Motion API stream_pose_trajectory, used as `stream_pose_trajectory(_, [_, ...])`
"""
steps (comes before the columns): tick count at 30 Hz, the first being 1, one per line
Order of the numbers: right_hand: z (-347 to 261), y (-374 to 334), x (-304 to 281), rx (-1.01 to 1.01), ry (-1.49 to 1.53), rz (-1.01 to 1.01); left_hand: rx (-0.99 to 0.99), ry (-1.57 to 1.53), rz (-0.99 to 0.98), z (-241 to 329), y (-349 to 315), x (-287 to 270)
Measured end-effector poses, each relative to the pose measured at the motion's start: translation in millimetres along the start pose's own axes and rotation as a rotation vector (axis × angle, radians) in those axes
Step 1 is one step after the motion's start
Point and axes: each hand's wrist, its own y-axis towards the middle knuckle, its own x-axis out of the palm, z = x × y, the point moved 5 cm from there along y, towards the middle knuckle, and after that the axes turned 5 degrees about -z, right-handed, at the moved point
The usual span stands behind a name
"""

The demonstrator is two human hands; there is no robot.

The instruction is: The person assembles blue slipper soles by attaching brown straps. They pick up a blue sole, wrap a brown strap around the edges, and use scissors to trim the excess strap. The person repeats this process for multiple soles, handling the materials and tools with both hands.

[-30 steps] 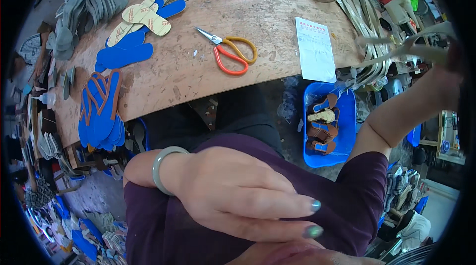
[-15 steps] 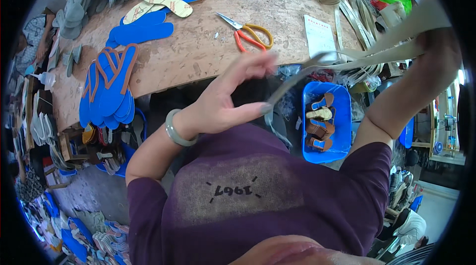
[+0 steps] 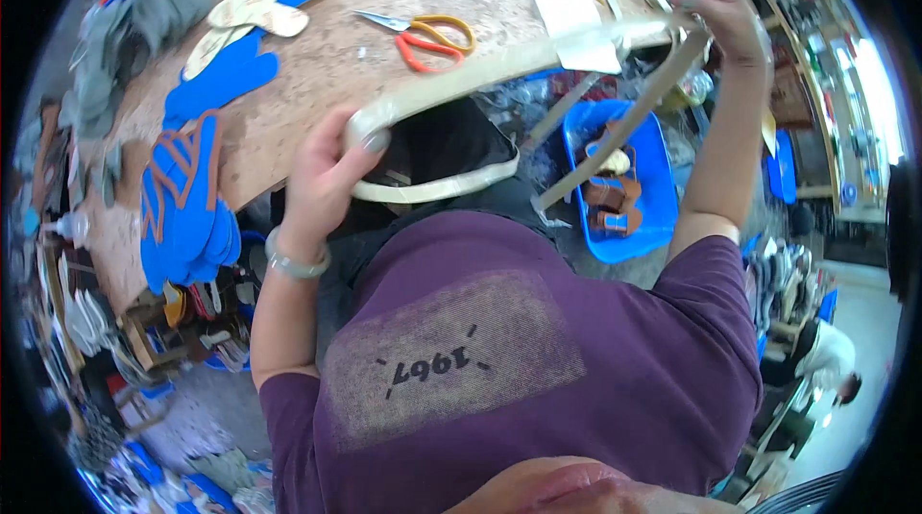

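Note:
A long cream-coloured strip (image 3: 480, 77) is stretched between my two hands over the front edge of the workbench. My left hand (image 3: 327, 168) pinches it at the left, with the thumb on top; a loose length loops below that hand toward the middle. On the far right, my raised right hand (image 3: 715, 14) has its fingers closed on the other end. From there a tail of strip hangs down across a blue plastic bin (image 3: 629, 247). Scissors (image 3: 421, 37) with orange and yellow handles lie on the bench beyond the strip.
Blue soles with brown straps (image 3: 192, 207) are piled at the bench's left edge. Behind them are blue and cream insoles (image 3: 235, 77) and grey pieces (image 3: 158, 19). A white paper sheet (image 3: 567, 5) lies at the back right. Brown-strapped footwear parts (image 3: 610, 192) fill the bin.
My left hand has moved left and taken hold of the strip. My right hand has come inward from the far right, drawing the strip across. The view has shifted a little.

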Motion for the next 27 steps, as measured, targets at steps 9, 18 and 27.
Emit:
stream_pose_trajectory(9, [149,-118,168,0.829,0.550,-0.299,0.343,0.513,0.373,83,-117,-87])
stream_pose_trajectory(18, [336,-118,186,0.816,0.384,0.557,0.148,1.006,0.266,118,-149,-82])
stream_pose_trajectory(27, [291,-91,128,0.649,0.496,0.541,0.087,1.094,0.449,146,-202,-96])
